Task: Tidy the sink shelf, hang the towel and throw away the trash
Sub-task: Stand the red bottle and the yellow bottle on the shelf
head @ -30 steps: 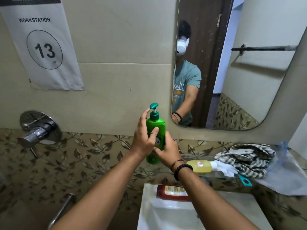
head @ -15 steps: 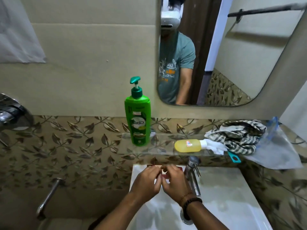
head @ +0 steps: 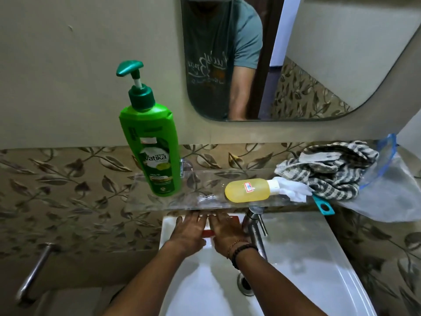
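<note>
both hands, left hand (head: 190,231) and right hand (head: 226,232), lie flat and spread over a red bottle (head: 232,218) lying on the back ledge of the sink (head: 307,252), under the glass shelf (head: 205,179); whether the fingers have closed on it cannot be told. the bottle is probably light, rigid and slippery when wet; best taken around its body. green pump bottle (head: 151,142) stands upright on the shelf.

One head-worn view looks forward and steeply down, close over the sink (head: 307,258). The hands (head: 209,231) sit low at centre; the shelf (head: 205,185) runs just beyond them, and the mirror (head: 319,65) fills the upper right, reflecting the wearer's torso.
</note>
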Tool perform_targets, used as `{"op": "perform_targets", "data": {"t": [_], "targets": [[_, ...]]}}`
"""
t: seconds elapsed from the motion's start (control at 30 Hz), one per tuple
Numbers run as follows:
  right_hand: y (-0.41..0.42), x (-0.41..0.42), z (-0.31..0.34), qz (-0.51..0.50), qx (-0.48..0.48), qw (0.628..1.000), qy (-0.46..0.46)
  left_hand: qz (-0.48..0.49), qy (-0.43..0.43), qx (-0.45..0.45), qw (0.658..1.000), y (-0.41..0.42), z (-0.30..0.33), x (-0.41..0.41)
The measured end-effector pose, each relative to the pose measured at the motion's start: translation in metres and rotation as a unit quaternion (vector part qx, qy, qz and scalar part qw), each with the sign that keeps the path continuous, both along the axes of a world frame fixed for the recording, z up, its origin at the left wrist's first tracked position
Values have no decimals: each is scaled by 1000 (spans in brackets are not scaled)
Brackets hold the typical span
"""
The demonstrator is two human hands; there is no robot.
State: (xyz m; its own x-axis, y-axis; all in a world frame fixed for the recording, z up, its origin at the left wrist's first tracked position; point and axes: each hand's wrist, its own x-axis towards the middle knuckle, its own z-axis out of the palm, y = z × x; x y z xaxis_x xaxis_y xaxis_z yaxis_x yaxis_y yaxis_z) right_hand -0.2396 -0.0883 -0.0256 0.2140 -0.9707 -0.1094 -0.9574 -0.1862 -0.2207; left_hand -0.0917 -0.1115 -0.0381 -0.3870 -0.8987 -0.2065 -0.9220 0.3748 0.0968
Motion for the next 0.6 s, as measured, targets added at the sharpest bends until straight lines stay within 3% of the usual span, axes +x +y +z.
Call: {"op": "perform_targets", "data": {"t": [0.2,0.37,0.47,0.6], "targets": [[2,3,-19,42,-54,995,75,-27,6,-4,1000,10,-4,11],[18,-2,-18,44,-76,996,22,-54,86,-27,994,29,19,24],[39,-6,-6,32,-84,988,-123,-51,258,-64,963,43,48,37],[72,-7,39,12,-88,933,-350,-15,427,-162,889,76,96,44]]}}
